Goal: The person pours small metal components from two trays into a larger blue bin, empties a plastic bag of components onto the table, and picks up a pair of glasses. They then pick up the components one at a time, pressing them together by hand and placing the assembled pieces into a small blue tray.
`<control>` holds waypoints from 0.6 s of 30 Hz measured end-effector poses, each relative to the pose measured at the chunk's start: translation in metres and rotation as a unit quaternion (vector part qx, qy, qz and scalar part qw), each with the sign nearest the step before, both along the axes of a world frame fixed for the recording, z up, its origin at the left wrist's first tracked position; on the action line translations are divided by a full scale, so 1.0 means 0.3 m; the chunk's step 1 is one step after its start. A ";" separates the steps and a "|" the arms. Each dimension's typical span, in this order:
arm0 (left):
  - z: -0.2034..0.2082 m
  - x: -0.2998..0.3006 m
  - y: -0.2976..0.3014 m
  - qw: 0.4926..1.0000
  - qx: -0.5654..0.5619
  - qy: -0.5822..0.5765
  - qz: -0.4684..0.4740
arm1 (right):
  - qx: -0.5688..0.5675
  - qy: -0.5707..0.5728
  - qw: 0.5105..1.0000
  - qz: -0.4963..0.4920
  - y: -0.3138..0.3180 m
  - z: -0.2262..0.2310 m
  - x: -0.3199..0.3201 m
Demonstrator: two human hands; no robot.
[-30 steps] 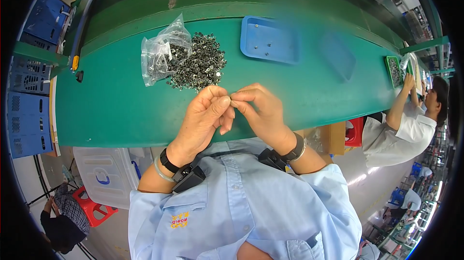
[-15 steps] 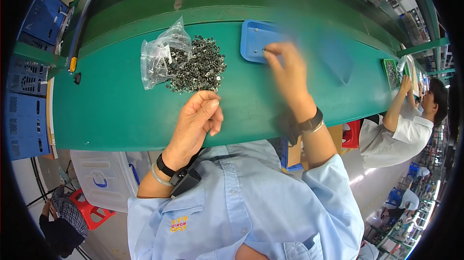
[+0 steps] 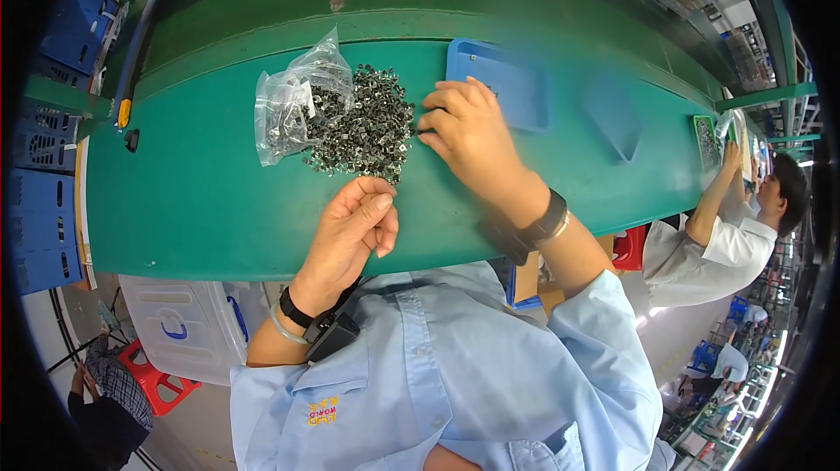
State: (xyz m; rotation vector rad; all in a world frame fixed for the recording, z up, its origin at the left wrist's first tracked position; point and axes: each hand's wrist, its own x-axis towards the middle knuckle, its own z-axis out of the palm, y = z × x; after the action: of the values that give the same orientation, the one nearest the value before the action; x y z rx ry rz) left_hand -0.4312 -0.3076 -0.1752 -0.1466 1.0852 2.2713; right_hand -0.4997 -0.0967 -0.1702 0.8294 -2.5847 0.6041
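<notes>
A heap of small black-and-silver metal parts (image 3: 372,125) lies on the green table. My left hand (image 3: 354,221) rests at the heap's near edge, fingers curled and thumb against the index finger; whatever is pinched there is too small to make out. At the heap's right edge is my right hand (image 3: 472,134), its bent fingers apart and pointing left at the parts, with nothing visible in them. Behind that hand stands a shallow blue tray (image 3: 534,116), partly hidden, with a few small parts in it. A clear plastic bag (image 3: 282,112) lies against the heap's left side, some parts inside it.
Right of the tray is a blurred blue shape (image 3: 617,125). A green tray of parts (image 3: 706,140) sits at the far right, beside a seated co-worker (image 3: 722,243). A lidded clear storage box (image 3: 179,322) stands below the table's front left edge. Blue crates (image 3: 39,226) are stacked at left.
My right hand has moved left from over the blue tray to the right edge of the heap. My left hand has stayed nearly in place, still curled.
</notes>
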 end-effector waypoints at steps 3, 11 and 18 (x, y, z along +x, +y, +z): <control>-0.003 -0.008 0.008 1.000 -0.010 0.005 -0.006 | -0.077 -0.052 0.996 0.002 0.025 0.001 0.041; 0.054 -0.036 0.088 0.998 -0.056 0.018 0.005 | -0.176 -0.111 0.977 0.040 0.010 0.044 0.132; 0.060 -0.024 0.094 1.000 -0.023 0.018 -0.003 | -0.191 -0.090 0.976 0.048 -0.005 0.061 0.178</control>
State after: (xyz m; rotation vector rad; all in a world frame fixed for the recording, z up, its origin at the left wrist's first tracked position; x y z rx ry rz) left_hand -0.4383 -0.2795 -0.1573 -0.1221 1.1551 2.2514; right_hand -0.4462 -0.0983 -0.1517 0.7994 -2.4690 1.2095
